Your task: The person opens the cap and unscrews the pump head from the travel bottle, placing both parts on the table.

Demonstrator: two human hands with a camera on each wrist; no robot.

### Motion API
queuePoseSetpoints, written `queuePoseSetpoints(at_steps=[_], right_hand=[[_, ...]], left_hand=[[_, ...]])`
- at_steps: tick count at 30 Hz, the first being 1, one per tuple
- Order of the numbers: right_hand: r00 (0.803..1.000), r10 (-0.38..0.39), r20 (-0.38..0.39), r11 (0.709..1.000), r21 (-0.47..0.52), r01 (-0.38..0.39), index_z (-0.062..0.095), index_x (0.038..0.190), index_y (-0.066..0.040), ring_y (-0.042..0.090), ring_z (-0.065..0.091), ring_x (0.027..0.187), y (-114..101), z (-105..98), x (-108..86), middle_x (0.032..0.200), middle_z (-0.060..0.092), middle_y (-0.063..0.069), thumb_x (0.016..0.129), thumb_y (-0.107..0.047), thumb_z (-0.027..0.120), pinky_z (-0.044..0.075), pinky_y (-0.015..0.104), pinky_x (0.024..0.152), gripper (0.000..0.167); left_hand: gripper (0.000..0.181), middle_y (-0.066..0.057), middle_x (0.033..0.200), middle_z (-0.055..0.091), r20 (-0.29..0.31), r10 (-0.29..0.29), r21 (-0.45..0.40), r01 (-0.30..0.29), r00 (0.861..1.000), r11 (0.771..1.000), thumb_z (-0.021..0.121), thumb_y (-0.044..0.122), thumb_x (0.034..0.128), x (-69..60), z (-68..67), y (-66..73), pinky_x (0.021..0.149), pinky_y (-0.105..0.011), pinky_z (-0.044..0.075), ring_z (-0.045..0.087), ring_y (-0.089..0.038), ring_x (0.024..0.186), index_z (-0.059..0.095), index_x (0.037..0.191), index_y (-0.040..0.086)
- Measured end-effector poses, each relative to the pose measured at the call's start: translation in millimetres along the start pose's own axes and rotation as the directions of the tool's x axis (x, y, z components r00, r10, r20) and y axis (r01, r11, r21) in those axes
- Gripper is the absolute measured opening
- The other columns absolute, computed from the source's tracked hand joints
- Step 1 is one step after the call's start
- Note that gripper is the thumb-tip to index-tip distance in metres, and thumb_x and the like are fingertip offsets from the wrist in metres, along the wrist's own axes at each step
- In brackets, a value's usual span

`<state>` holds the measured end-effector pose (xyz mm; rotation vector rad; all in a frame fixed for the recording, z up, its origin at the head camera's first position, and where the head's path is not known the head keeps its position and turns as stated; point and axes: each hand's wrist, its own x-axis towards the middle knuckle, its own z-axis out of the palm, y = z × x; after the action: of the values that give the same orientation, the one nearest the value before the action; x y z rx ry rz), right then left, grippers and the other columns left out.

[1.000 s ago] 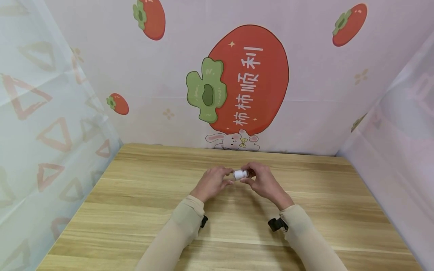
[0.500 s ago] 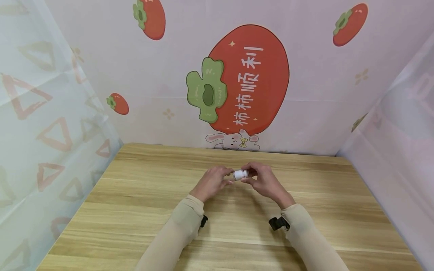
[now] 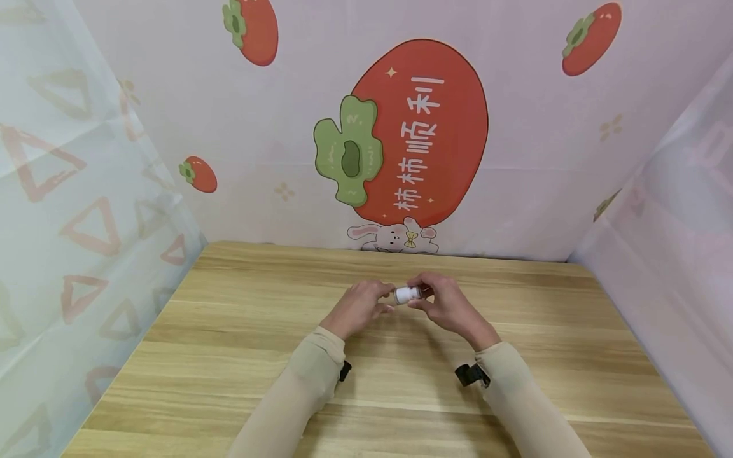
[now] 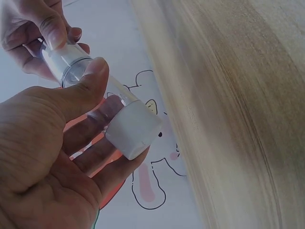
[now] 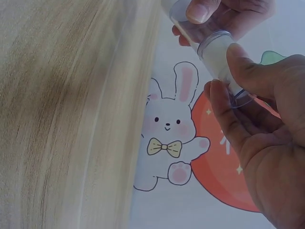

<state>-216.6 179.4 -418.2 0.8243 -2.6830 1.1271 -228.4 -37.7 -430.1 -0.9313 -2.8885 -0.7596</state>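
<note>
A slim clear tube-shaped bottle (image 4: pixel 125 93) with white parts is held between both hands, its length running from one hand to the other. My left hand (image 3: pixel 356 308) grips its clear section between thumb and fingers. At that end a white cap-like piece (image 4: pixel 134 129) lies against the fingers in the left wrist view. With thumb and fingertips, my right hand (image 3: pixel 449 307) pinches the opposite end, a white section (image 5: pixel 217 59) under a clear shell. A ring-like seam (image 5: pixel 214 37) sits between the two grips. In the head view, fingers hide much of the bottle.
Both hands are above the far half of a wooden table (image 3: pixel 275 273). Behind it stands a backdrop (image 3: pixel 527 159) printed with persimmons and a rabbit (image 5: pixel 167 124). Patterned sheets hang at the left (image 3: pixel 86 210) and right (image 3: pixel 676 242). Black straps (image 3: pixel 471 374) circle the wrists.
My right hand and forearm have shifted very slightly right. The left hand keeps its place, and both hands keep hold of the bottle.
</note>
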Motion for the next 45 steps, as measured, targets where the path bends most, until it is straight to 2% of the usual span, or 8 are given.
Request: queuePoseSetpoints(at_steps=[9,18,27,33,39,45], right_hand=[[0.999,0.044,-0.026,0.999,-0.02,-0.044,0.07,0.109,-0.002,0.013,0.064,0.081,-1.0,-1.4,-0.9,0.099,0.07,0.005,0.086,-0.008,0.082,0.058,0.028,0.073,0.027],[0.998,0.055,-0.03,0.998,-0.007,-0.056,0.069,0.112,0.0,0.012,0.066,0.081,-2.3,-4.7,-4.7,0.1,0.071,0.006,0.087,-0.008,0.081,0.058,0.027,0.073,0.029],[0.998,0.05,-0.047,0.999,0.013,-0.049,0.069,0.115,0.002,0.012,0.066,0.081,-1.2,-13.3,-5.7,0.1,0.072,0.01,0.088,-0.006,0.08,0.059,0.032,0.073,0.031],[0.995,0.058,-0.077,0.998,-0.017,-0.059,0.069,0.116,-0.001,0.011,0.065,0.08,3.4,-16.2,-8.2,0.096,0.069,0.003,0.087,-0.009,0.082,0.058,0.032,0.071,0.033],[0.993,0.065,-0.093,0.997,-0.024,-0.068,0.069,0.115,-0.001,0.014,0.064,0.081,8.5,-16.6,-9.8,0.096,0.068,0.005,0.086,-0.009,0.082,0.059,0.036,0.071,0.032],[0.994,0.063,-0.087,0.997,-0.045,-0.067,0.07,0.112,-0.001,0.016,0.062,0.081,12.3,-12.4,-8.0,0.094,0.067,0.009,0.085,-0.008,0.082,0.057,0.032,0.069,0.03]], left_hand=[[0.039,-0.011,0.116,0.073,-0.033,-0.027,-0.012,0.027,0.999,1.0,0.079,0.017,0.0895,-1.0,1.7,0.5,0.088,-0.042,0.057,0.069,-0.026,0.104,0.07,0.126,0.007],[0.039,-0.009,0.116,0.073,-0.019,-0.047,0.002,0.047,0.999,0.999,0.08,0.017,0.0888,-2.0,3.4,-4.6,0.089,-0.042,0.057,0.069,-0.025,0.105,0.071,0.125,0.009],[0.038,-0.009,0.114,0.073,-0.027,-0.092,0.016,0.092,0.995,0.996,0.081,0.018,0.0884,-6.4,0.0,-7.7,0.088,-0.042,0.056,0.068,-0.025,0.103,0.072,0.124,0.008],[0.038,-0.011,0.115,0.072,-0.049,-0.114,0.002,0.115,0.992,0.993,0.08,0.017,0.0889,-8.6,1.0,-12.3,0.088,-0.042,0.056,0.068,-0.025,0.103,0.071,0.124,0.006],[0.038,-0.011,0.119,0.071,-0.062,-0.15,-0.03,0.148,0.987,0.988,0.08,0.017,0.0898,-9.8,0.3,-16.8,0.092,-0.045,0.055,0.067,-0.026,0.106,0.07,0.125,0.005],[0.037,-0.01,0.121,0.071,-0.085,-0.16,-0.044,0.157,0.984,0.987,0.079,0.017,0.0907,-11.5,-0.2,-21.2,0.093,-0.046,0.055,0.067,-0.026,0.108,0.07,0.124,0.004]])
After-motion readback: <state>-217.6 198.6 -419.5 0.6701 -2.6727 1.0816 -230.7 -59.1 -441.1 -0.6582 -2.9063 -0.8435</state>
